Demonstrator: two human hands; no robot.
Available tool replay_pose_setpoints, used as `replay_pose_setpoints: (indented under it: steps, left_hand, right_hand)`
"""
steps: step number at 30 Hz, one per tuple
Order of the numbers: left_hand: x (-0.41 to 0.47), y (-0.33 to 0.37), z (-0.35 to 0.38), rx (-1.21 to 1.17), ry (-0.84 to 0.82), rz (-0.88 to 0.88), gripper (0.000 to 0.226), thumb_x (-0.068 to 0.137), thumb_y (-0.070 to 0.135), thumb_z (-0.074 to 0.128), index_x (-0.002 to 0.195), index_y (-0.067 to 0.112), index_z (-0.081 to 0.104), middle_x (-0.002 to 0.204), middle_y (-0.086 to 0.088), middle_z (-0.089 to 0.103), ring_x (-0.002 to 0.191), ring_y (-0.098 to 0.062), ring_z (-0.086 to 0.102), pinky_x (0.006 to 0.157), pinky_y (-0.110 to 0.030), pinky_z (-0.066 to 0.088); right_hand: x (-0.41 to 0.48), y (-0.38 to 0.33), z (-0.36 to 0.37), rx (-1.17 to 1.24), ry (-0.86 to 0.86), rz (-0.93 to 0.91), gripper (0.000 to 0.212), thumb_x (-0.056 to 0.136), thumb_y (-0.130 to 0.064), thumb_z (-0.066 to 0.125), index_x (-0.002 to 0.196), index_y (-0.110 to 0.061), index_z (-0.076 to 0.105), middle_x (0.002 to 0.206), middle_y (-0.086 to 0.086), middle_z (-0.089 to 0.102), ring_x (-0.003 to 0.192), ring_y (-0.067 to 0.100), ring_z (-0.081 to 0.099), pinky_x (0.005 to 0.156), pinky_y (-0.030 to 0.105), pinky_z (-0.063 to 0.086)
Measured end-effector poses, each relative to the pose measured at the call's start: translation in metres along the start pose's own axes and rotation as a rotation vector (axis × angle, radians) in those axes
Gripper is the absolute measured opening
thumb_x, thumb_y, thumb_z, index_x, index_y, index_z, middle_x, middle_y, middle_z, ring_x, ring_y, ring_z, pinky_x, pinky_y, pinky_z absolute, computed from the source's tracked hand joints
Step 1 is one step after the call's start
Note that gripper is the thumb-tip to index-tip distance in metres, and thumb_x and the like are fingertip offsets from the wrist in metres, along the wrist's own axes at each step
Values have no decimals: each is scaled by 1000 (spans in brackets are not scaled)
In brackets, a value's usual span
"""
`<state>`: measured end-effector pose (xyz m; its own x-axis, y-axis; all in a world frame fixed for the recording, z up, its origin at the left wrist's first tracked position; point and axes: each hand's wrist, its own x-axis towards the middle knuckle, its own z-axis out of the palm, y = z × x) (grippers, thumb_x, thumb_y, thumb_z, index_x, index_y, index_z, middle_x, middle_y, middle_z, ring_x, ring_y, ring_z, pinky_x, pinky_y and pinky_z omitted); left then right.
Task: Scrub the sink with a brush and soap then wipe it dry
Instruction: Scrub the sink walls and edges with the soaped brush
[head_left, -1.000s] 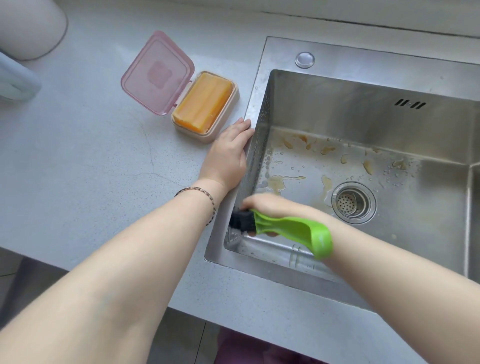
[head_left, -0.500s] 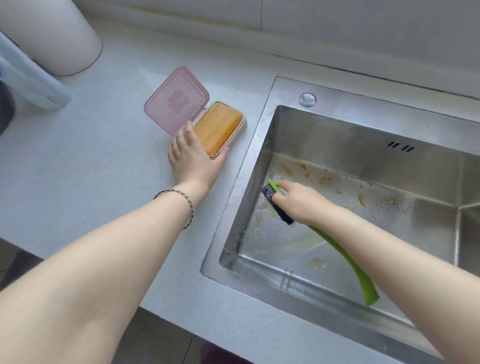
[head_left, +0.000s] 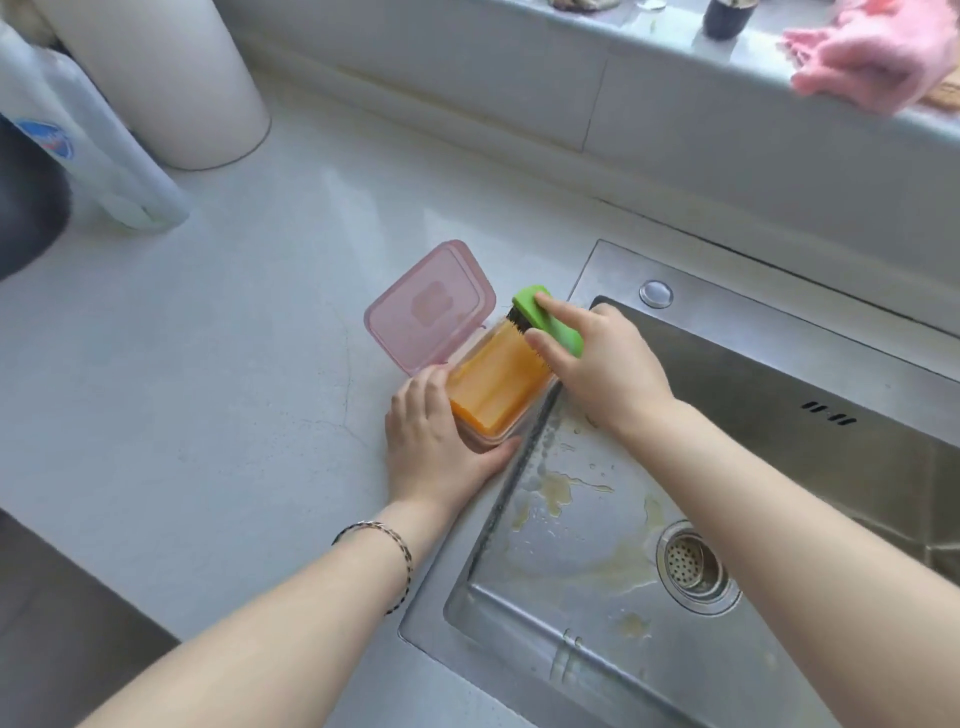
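An orange soap bar (head_left: 493, 387) lies in a pink soap box (head_left: 485, 438) with its lid (head_left: 428, 306) standing open, on the counter just left of the steel sink (head_left: 613, 275). My left hand (head_left: 439, 447) holds the near end of the box, thumb along its front. My right hand (head_left: 602, 371) grips a green brush (head_left: 545, 317), whose black bristles press on the far end of the soap. The sink floor shows brown stains (head_left: 558, 491) and water drops around the drain (head_left: 693, 564).
A pink cloth (head_left: 872, 49) lies on the sill at the back right. A white cylinder (head_left: 171, 78) and a plastic bottle (head_left: 98, 145) stand at the back left of the grey counter (head_left: 208, 389). A dark object (head_left: 26, 208) sits at the left edge.
My right hand lifted the brush out of the sink and brought it onto the soap. My left hand shifted from beside the box to holding its near end.
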<state>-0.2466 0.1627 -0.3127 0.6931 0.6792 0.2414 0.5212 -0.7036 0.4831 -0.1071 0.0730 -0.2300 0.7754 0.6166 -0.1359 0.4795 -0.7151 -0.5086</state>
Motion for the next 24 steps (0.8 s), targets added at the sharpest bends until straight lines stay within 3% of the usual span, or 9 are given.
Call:
replay_pose_setpoints:
  steps: [3,7,10,12,16,21,24]
  left_hand:
    - [5,0,4,3,11,-25,90,47,54,79,116,3,52,116,-12,55,109,-28,43,95,-35,34]
    - [9,-5,9,-35,67,-4,69,59,49,53,112,4,52,109,-13,57,104,-25,44,92,-33,32]
    - [8,-6,9,-25,84,31,86,46,58,66,112,10,41,109,-14,56,103,-23,38,92,-33,34]
    - [8,-5,9,-17,75,33,89,43,58,68,113,13,39,110,-15,55,103,-22,36,92,-32,33]
    - [9,-6,11,-56,118,23,73,54,55,55,111,11,40,108,-17,58,102,-24,39,91,-32,30]
    - [7,-7,9,-30,65,35,88,47,63,63,115,14,38,112,-15,54,105,-23,36,93,-31,29]
    - [9,-7,11,-48,90,28,84,48,62,56,113,11,40,109,-16,56,104,-25,38,92,-32,29]
  right_hand:
    - [-1,-14,14,-160,-53,-52,45,95,-48,40,139,-41,37,107,13,53,96,36,59,82,35,46]
    - [-46,-24,34,-187,-63,-385,44,93,-50,42,136,-44,42,78,6,43,61,33,55,57,31,42]
    - [-4,-1,18,-165,-109,-131,44,94,-49,41,138,-46,37,98,12,59,92,34,61,77,34,47]
    - [9,3,13,-88,-76,-3,45,95,-46,41,140,-43,36,108,15,62,102,35,59,83,36,46]
    - [-40,-18,33,-104,-202,-284,47,93,-49,43,139,-49,32,93,9,54,96,35,60,82,35,47]
    - [15,13,15,-45,-23,40,45,95,-44,42,140,-42,37,111,14,63,103,34,58,82,36,46]
    - [-27,-10,30,-115,-146,-263,48,94,-46,43,141,-46,31,97,13,56,94,37,59,80,36,46]
